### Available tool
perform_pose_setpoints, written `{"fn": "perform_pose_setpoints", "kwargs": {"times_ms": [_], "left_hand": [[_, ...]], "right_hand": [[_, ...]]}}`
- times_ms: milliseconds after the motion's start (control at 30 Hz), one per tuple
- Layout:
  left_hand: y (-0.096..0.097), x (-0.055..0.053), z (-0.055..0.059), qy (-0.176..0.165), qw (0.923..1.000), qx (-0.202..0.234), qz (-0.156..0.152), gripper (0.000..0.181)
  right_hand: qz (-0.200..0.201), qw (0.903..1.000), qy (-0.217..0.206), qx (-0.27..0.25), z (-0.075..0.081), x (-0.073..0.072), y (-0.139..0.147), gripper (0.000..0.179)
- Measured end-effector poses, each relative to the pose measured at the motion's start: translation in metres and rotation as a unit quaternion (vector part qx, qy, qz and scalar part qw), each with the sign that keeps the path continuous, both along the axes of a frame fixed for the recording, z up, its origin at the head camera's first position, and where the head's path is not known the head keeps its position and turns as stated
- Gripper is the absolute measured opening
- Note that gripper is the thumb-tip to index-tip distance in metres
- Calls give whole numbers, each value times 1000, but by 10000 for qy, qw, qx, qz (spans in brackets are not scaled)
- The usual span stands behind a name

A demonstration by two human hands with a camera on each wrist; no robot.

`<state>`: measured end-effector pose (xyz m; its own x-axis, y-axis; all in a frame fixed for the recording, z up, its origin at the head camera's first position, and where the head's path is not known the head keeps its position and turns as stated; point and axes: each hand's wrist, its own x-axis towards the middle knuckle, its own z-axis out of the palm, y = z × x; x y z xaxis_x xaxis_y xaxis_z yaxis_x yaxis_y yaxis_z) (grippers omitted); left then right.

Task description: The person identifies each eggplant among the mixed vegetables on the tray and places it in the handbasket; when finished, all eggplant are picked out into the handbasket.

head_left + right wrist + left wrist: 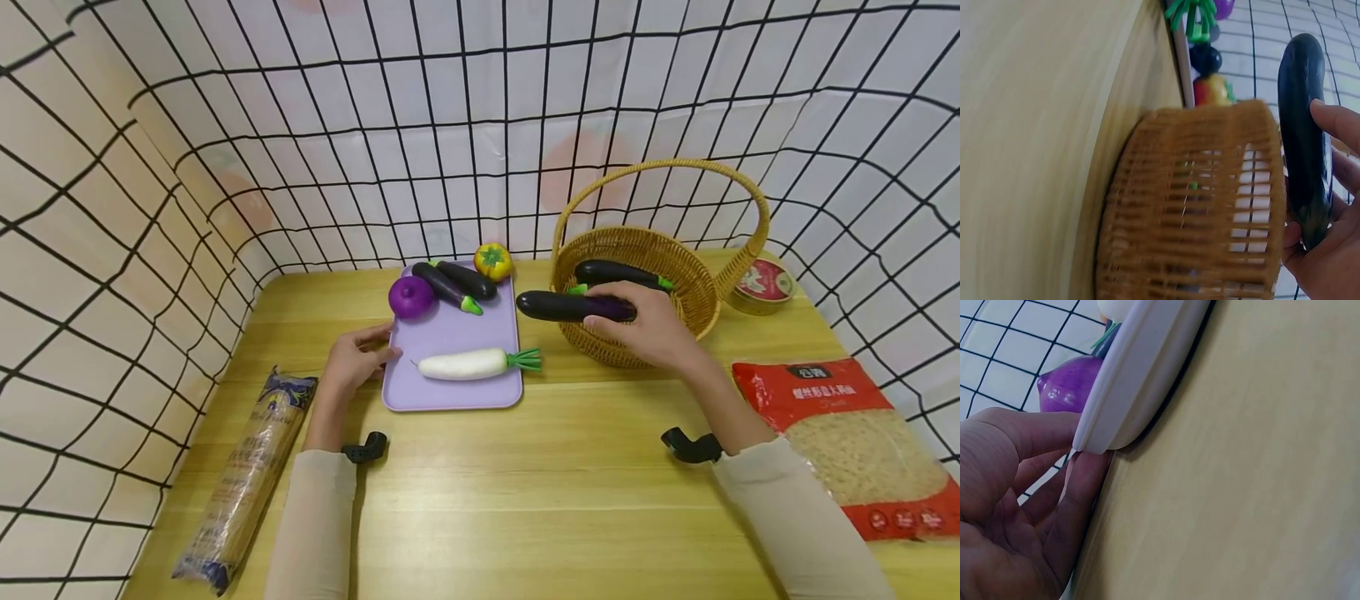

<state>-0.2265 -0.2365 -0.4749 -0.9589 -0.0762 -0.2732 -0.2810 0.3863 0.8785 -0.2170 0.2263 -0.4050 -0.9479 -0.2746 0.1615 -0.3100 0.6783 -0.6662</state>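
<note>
My right hand (651, 323) grips a dark eggplant (551, 306) by one end, over the left rim of the wicker basket (615, 354). In the right wrist view the eggplant (1302, 119) stands out past the fingers, beside the basket wall (1191, 206). Another eggplant (618, 272) lies inside the basket; a green tip beside it is partly hidden. My left hand (354, 360) pinches the left rim of the lilac tray (450, 398), thumb on top in the left wrist view. On the tray are a white radish (463, 364), two small eggplants (448, 287) and a purple onion (412, 297).
A yellow-red pepper-like vegetable (492, 262) sits at the tray's far right corner. Behind the basket's right side is a round tin (763, 285). A red pasta bag (862, 450) lies on the right, a noodle pack (251, 479) on the left. Black netting (465, 133) surrounds the table.
</note>
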Motion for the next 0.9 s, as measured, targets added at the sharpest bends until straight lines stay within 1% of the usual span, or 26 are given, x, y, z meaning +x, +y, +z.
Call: {"fn": "perform_pose_setpoints", "kwargs": {"times_ms": [233, 367, 533, 767, 900], "left_hand": [[-1, 0, -3, -11, 10000, 36, -7, 56], [-1, -1, -4, 10, 10000, -16, -21, 56], [-1, 0, -1, 31, 10000, -62, 11, 56], [-2, 1, -1, 34, 10000, -63, 2, 55], [-2, 1, -1, 44, 10000, -63, -40, 56]], "right_hand": [[-233, 9996, -136, 102, -1, 3, 27, 46], [-312, 9991, -173, 213, -3, -2, 43, 46], [-393, 9976, -237, 522, -9, -10, 56, 48], [-273, 9924, -580, 1053, -12, -23, 54, 48], [-218, 9884, -649, 1356, -12, -31, 50, 46]]}}
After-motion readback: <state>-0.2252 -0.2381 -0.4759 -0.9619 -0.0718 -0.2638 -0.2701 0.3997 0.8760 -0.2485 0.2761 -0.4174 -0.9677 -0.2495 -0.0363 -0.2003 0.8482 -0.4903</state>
